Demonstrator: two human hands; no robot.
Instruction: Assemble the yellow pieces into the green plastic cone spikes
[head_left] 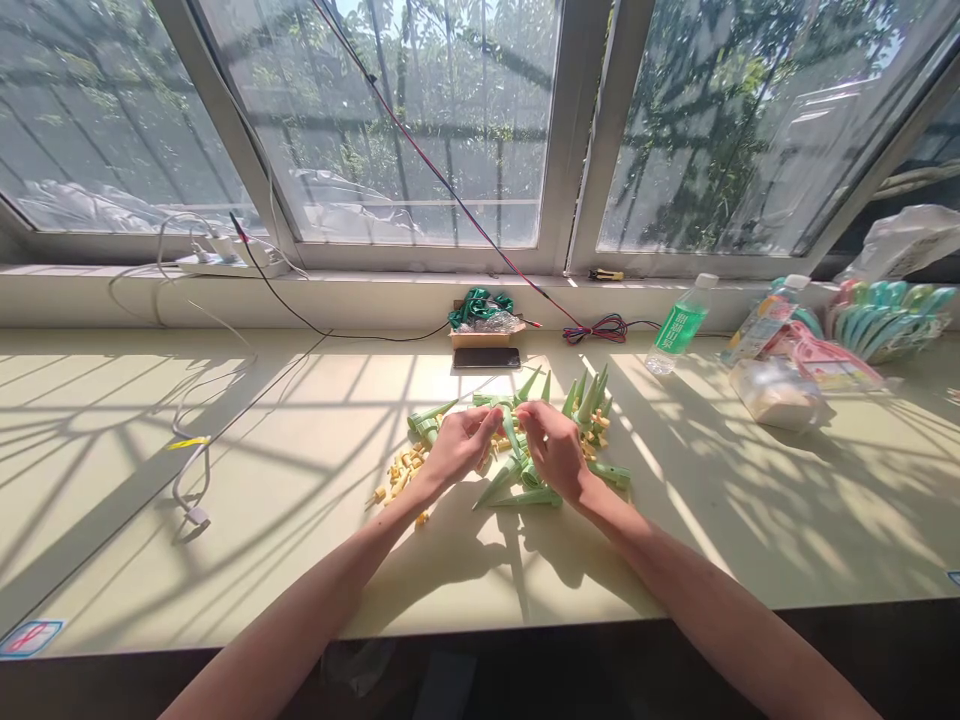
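Note:
My left hand (463, 445) is closed in a pinch, its fingertips on the upper end of a pale green tapered plastic piece (511, 432). Close beside it, my right hand (556, 448) is also pinched; what its fingertips hold, if anything, is too small to make out. Below and around both hands lies a heap of green cone-shaped plastic pieces (501, 484), some pointing upward at the right (592, 398). Small yellow plastic parts (405, 468) are scattered left of the heap and among the cones.
Behind the heap lie a dark phone (486, 358) and a small cardboard box (489, 340) with green material. A green-labelled bottle (681, 325) and wrapped packages (780, 390) stand right. Cables (196, 470) run across the table (285, 560) at left; a power strip (232, 262) sits on the sill.

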